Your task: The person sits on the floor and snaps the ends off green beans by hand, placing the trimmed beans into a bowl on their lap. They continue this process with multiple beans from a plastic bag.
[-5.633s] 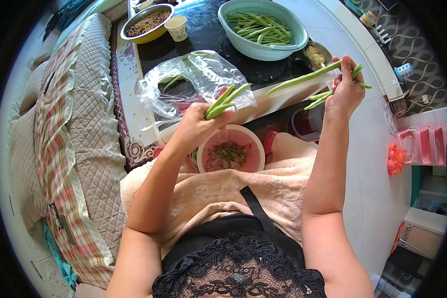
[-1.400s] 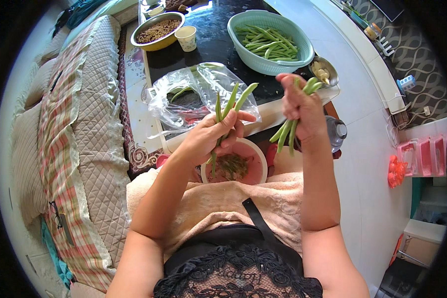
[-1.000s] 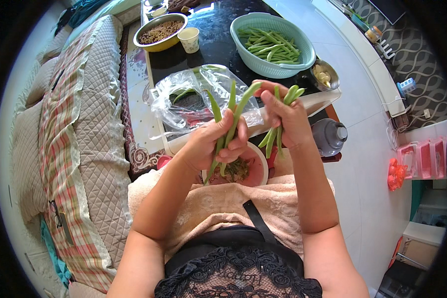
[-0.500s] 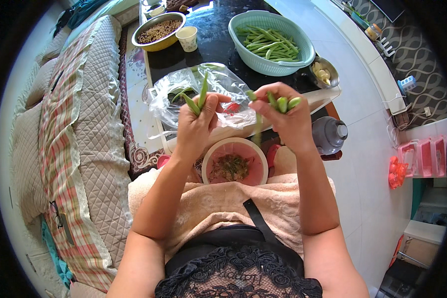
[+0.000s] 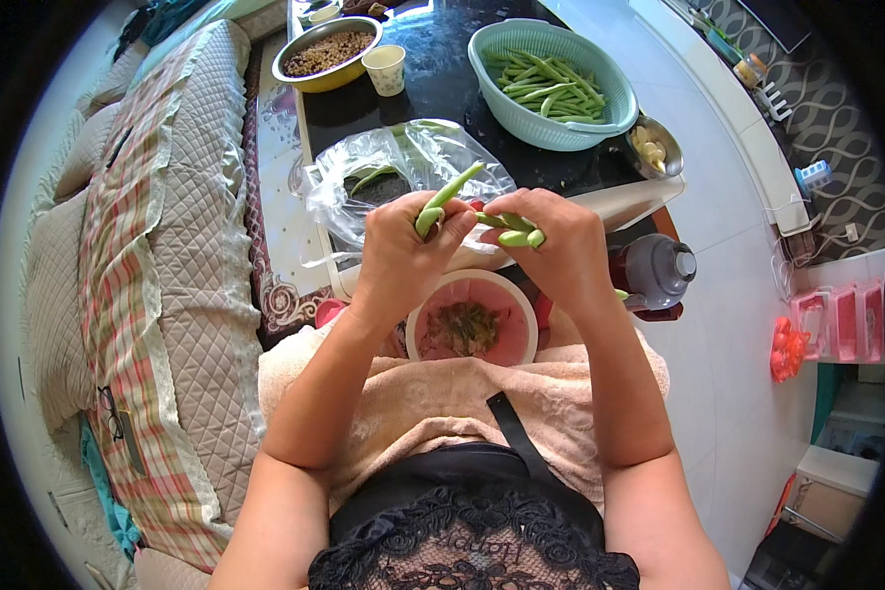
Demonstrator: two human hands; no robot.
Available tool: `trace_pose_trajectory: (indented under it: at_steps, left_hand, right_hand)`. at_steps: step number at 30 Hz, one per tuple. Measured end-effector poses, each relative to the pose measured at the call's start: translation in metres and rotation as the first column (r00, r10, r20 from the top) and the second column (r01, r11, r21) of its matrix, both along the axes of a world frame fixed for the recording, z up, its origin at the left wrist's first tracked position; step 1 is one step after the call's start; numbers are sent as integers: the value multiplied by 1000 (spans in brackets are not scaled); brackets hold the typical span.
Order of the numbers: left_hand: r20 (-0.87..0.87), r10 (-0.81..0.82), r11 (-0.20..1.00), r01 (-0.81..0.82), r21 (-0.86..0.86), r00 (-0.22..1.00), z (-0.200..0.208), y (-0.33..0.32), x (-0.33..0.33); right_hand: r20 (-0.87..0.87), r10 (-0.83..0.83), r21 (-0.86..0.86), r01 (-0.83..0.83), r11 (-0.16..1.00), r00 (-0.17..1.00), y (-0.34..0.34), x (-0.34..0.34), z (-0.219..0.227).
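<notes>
My left hand (image 5: 403,251) is closed on green beans (image 5: 452,192), one of them pointing up and to the right. Close beside it, my right hand (image 5: 560,246) grips several bean pieces (image 5: 521,238) between thumb and fingers. The fingertips of both hands nearly meet; whether they share one bean I cannot tell. Below them, at my lap, stands a pink bin with a pale rim (image 5: 532,320), holding green and brown scraps (image 5: 467,326). Just behind my hands, a clear plastic bag (image 5: 339,211) lies on the table edge with a few green beans inside.
On the dark table (image 5: 433,59) stand a pale teal basket (image 5: 487,79) of green beans, a small metal bowl (image 5: 674,162) of pale pieces, a paper cup (image 5: 385,71) and a bowl (image 5: 339,81) of brown grains. A grey-lidded container (image 5: 656,270) is at the right.
My hands have come closer together. The bean in my left hand now leans right instead of standing up. The long bean hanging from my right hand no longer hangs there.
</notes>
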State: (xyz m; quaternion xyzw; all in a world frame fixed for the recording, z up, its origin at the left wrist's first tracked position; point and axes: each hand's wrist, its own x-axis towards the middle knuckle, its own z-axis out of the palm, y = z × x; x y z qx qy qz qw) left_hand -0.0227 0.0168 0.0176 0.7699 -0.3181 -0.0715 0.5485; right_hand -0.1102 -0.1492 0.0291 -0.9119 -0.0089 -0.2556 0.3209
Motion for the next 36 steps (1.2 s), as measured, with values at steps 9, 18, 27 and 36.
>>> trace_pose_trajectory:
  at_steps: [9, 18, 27, 36]
  left_hand:
    - [175, -138, 979, 107, 176, 975, 2, 6, 3]
    - [31, -110, 986, 105, 133, 993, -3, 3, 0]
    - [-609, -295, 949, 149, -279, 736, -6, 3, 7]
    - [-417, -290, 897, 397, 195, 861, -16, 2, 1]
  right_hand:
    - [-31, 35, -345, -43, 937, 999, 1, -5, -1]
    - [-27, 61, -163, -65, 984, 998, 3, -6, -1]
    - [-114, 85, 454, -25, 891, 990, -2, -5, 10]
    - [125, -143, 944, -74, 321, 982, -43, -2, -1]
